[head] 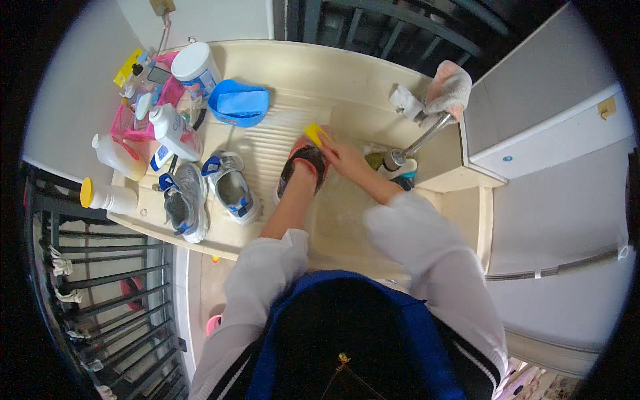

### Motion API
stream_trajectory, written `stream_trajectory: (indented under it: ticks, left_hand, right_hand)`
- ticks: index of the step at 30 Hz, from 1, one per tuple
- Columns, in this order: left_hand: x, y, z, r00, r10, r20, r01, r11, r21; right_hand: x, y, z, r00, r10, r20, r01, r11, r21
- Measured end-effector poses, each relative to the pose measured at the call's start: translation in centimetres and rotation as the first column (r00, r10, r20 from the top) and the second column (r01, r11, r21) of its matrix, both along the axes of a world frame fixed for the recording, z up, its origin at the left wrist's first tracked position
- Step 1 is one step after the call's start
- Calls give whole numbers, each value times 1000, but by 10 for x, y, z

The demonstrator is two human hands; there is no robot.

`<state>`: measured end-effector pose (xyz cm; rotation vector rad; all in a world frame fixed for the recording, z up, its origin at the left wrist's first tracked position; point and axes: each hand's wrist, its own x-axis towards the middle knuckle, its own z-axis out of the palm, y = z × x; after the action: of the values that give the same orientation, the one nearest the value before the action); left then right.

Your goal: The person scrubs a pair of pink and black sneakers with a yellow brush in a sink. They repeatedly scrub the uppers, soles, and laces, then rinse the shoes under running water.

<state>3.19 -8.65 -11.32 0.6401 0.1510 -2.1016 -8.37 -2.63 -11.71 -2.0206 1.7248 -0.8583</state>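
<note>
My left hand point(303, 169) reaches into the opening of a red shoe point(324, 167) with a dark collar, holding it from inside; the fingers are hidden. The shoe lies over the ribbed drainboard point(272, 140) beside the basin point(345, 220). Between the fingers of my right hand point(341, 156) is a small yellow scrubber point(315, 134), pressed to the shoe's toe area. Whether it is a brush or a sponge is unclear. To the left stand two grey-and-blue sneakers, one nearer point(232, 190) and one farther left point(186, 202).
A blue plastic scoop point(240, 105), a white lidded tub point(194, 65), a pink basket point(127, 122) of bottles, a spray bottle point(172, 132) and a yellow-capped jar point(112, 196) crowd the left side. A flexible metal faucet point(420, 140) rises at right, with a cloth point(447, 92) over it.
</note>
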Motion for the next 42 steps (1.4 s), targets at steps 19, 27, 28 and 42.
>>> stream_trajectory:
  ticks: [19, 27, 28, 42]
  left_hand:
    - [-7, 5, 2, 1000, 23, -7, -23, 999, 42]
    - [-6, -1, 0, 995, -84, -52, 85, 996, 13]
    - [-3, 2, -1, 996, -76, -51, 77, 997, 13]
    - [0, -4, -1, 995, -46, -90, 45, 999, -8]
  right_hand:
    - [8, -30, 27, 965, -170, -201, 193, 976, 100]
    - [4, -31, 40, 951, -199, -237, 236, 962, 137]
    - [6, -26, 33, 962, -181, -206, 211, 969, 132]
    - [-18, 19, 26, 997, 30, -65, -19, 986, 163]
